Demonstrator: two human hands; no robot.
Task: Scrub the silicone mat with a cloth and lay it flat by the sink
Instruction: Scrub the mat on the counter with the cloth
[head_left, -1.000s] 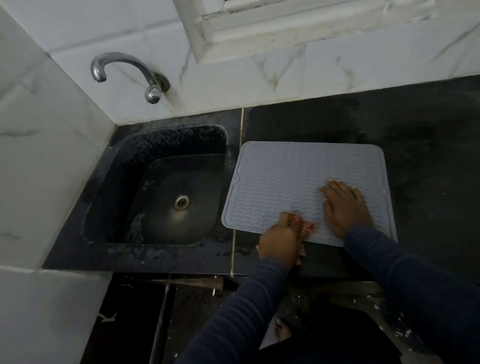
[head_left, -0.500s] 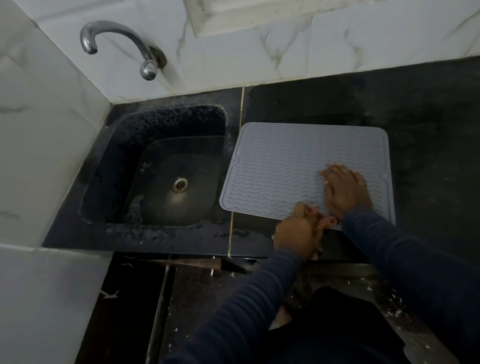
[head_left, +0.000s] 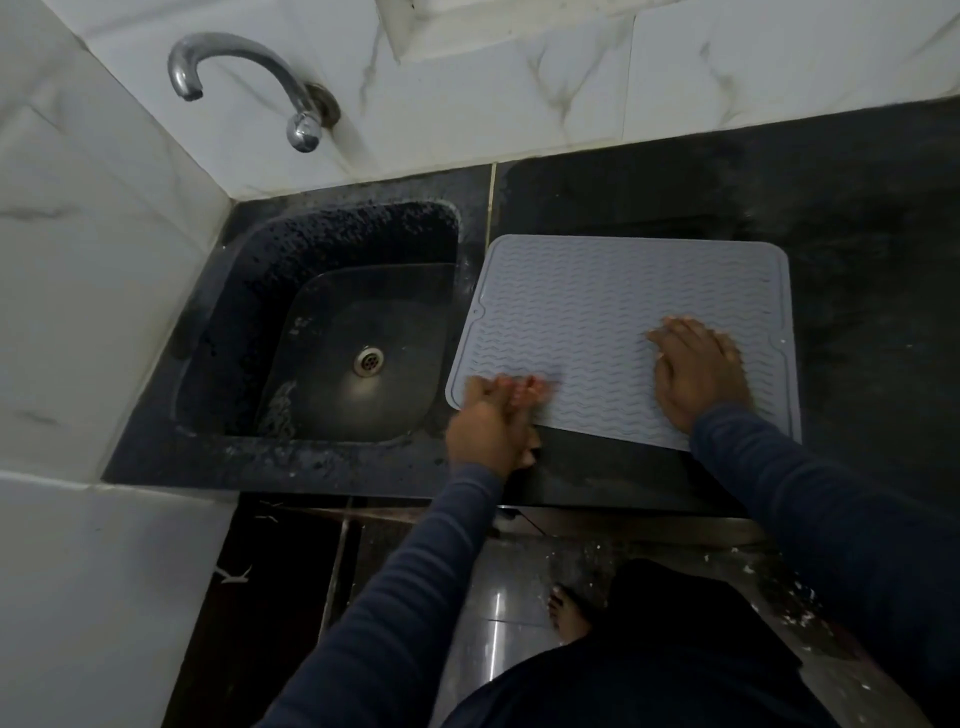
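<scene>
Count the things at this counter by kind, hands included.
Silicone mat: 1
Cloth: 1 (pinkish, blurred, in the left hand)
Sink: 1
Tap: 1
Hands: 2, left hand and right hand
Total: 6

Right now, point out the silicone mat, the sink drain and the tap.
silicone mat (head_left: 597, 312), head view, bare ribbed centre.
sink drain (head_left: 369, 360), head view, metal strainer.
tap (head_left: 228, 45), head view, curved spout.
</scene>
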